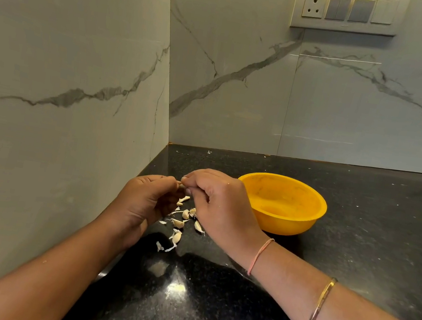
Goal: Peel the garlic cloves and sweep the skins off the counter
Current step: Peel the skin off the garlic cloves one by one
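Both hands meet fingertip to fingertip just above the black counter (pixel 358 242). I see the left hand (pixel 145 199) and right hand (pixel 217 203) each pinching one garlic clove (pixel 181 184), mostly hidden between them. Skins and cloves (pixel 179 223) lie scattered on the counter directly below. A yellow bowl (pixel 318 207) sits just beside the right hand.

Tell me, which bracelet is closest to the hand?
The pink thread, right at the wrist of the right hand. The gold bangle sits farther up the forearm.
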The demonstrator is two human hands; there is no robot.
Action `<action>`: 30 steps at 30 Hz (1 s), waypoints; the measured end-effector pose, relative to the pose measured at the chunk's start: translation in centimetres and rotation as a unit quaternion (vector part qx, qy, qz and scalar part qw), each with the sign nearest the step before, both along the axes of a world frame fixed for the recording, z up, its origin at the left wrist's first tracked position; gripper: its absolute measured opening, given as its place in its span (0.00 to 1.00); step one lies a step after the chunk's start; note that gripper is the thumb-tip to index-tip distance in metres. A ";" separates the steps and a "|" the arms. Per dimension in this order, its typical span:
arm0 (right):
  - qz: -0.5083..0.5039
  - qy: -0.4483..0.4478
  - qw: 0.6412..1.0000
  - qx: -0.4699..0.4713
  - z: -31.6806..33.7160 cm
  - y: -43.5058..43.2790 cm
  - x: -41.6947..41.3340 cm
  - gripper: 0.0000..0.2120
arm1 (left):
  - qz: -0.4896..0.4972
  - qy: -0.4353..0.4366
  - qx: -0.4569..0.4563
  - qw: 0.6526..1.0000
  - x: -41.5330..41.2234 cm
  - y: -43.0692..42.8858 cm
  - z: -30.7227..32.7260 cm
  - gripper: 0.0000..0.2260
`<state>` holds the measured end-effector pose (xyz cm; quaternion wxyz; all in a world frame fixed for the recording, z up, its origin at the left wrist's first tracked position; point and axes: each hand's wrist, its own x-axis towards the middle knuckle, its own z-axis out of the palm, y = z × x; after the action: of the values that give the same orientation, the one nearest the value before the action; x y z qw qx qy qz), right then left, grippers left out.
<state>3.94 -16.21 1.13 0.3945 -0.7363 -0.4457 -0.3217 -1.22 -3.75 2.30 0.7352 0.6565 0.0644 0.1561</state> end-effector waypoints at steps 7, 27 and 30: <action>0.023 0.092 0.992 0.088 0.0 0.3 -0.4 0.06 | -0.009 0.014 -0.074 0.997 -0.1 0.0 0.3 0.17; 0.112 0.346 0.916 0.170 0.5 0.1 -0.2 0.07 | 0.030 -0.062 0.086 0.994 -0.1 0.2 0.1 0.04; 0.128 0.375 0.897 0.193 0.7 0.0 -0.1 0.06 | -0.012 -0.064 0.057 0.996 -0.3 0.1 0.1 0.11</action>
<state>3.79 -16.18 1.83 0.7049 -0.6480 -0.2844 -0.0481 -1.49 -3.68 2.43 0.7013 0.6864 -0.0001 0.1923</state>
